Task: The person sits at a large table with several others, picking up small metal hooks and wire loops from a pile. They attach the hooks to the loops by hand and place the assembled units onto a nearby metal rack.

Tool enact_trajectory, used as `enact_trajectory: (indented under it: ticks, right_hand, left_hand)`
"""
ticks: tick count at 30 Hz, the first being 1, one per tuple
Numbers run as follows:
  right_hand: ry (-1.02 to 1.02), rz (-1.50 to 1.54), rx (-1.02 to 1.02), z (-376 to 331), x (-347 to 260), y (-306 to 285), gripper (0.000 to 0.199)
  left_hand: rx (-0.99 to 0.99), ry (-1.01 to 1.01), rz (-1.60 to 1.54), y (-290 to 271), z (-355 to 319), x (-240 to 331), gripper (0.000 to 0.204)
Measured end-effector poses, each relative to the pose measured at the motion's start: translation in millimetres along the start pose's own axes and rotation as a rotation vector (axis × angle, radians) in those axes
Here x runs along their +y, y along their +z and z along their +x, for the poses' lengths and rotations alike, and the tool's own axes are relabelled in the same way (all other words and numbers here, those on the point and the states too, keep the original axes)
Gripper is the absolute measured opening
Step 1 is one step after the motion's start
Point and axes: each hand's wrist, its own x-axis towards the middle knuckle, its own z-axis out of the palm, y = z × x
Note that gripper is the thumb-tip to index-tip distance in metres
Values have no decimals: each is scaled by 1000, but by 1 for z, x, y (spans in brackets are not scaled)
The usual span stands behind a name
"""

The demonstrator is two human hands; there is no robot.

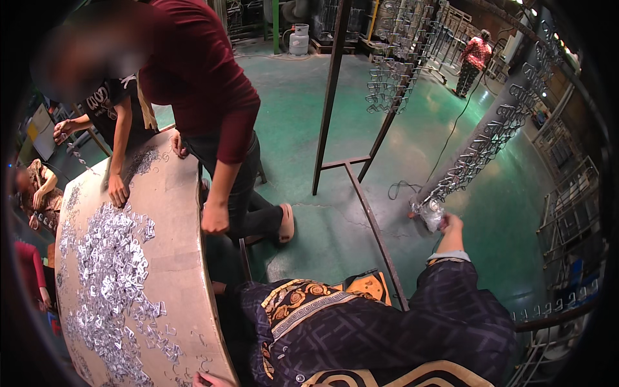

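Right hand point(449, 224): closed round a clump of silver metal clips point(431, 213) at the hanging rack point(480, 151). Left hand point(207, 380): at the tabletop point(177, 245) edge, beside loose clips point(109, 271).

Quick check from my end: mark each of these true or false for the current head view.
1. The right hand reaches to the hanging rack of small metal clips. True.
2. The floor is red. False: the smooth floor is green.
3. Loose silvery metal clips lie heaped on the tan round table. True.
4. The left hand is raised to the rack. False: it sits low at the table's edge.
5. Nobody else is at the table. False: a person in a maroon top leans over it.
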Motion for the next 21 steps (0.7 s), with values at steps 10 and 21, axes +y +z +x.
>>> enact_trajectory:
  ticks: [10, 21]
  right_hand:
    - [-275, -439, -424, -90, 61, 53, 60]
    - [-414, -688, -500, -96, 45, 62, 29]
  left_hand:
    - [4, -6, 13, -3, 2, 10, 31]
    - [-9, -16, 21, 0, 1, 2, 32]
